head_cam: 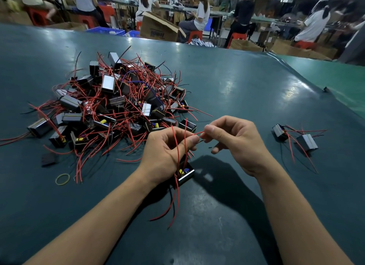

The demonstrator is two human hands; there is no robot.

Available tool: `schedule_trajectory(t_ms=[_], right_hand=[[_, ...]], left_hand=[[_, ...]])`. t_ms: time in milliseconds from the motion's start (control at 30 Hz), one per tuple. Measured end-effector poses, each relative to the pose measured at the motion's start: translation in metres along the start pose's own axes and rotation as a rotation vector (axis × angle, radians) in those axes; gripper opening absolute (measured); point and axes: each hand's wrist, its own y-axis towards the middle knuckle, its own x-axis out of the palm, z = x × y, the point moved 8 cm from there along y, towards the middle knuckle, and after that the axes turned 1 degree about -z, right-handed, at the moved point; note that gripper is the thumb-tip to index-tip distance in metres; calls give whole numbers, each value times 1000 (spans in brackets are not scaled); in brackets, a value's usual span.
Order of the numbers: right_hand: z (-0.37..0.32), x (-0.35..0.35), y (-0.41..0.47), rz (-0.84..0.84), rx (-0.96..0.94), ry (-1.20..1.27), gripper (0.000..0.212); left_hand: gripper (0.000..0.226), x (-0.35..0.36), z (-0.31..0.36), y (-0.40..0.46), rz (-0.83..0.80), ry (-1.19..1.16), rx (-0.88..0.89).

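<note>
Tangle of wired boxes [118, 102] beyond left hand [167, 152]

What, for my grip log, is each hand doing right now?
Left hand: closed, fingers pinching red wires of a black box.
Right hand: closed, fingers pinching a red wire tip.

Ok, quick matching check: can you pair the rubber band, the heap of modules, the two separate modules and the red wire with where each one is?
1 rubber band
2 heap of modules
3 two separate modules
4 red wire

A pinched between left hand and right hand
B on the mat, right of both hands
C by the left forearm
D beyond the left hand

Pairs: 1-C, 2-D, 3-B, 4-A
</note>
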Motion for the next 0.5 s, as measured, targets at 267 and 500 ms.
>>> schedule_trajectory(t_ms=[267, 500], right_hand=[[5, -1, 0, 101, 25, -47, 16], [24, 2, 1, 200, 189, 207, 30]], left_hand=[[6, -1, 5, -1, 6, 94, 88], [10, 0, 11, -3, 56, 124, 182]])
